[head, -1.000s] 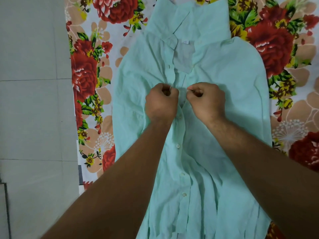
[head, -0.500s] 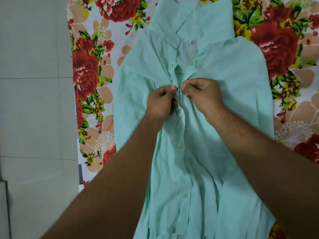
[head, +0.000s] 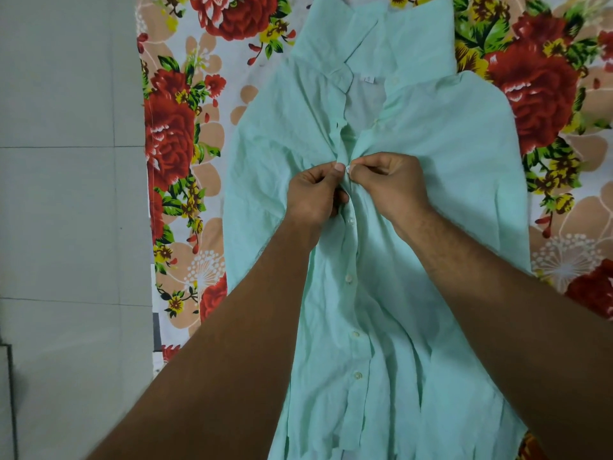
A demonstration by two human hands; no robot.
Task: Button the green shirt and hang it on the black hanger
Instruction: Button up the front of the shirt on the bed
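The light green shirt (head: 441, 167) lies face up on a flowered sheet, collar at the top of the view. Several white buttons run down its closed front below my hands. My left hand (head: 315, 194) pinches the left front edge at chest height. My right hand (head: 391, 184) pinches the right front edge, and a small white button (head: 348, 169) shows between the two thumbs. The fabric bunches up around both hands. Above them the neck of the shirt stands open. No black hanger is in view.
The flowered bedsheet (head: 179, 154) with red roses spreads under and around the shirt. A pale tiled floor (head: 66, 194) fills the left side, beside the sheet's edge.
Both hands have come together from a small gap apart and the two front edges now meet, with a button showing between the thumbs. The view shifted slightly.
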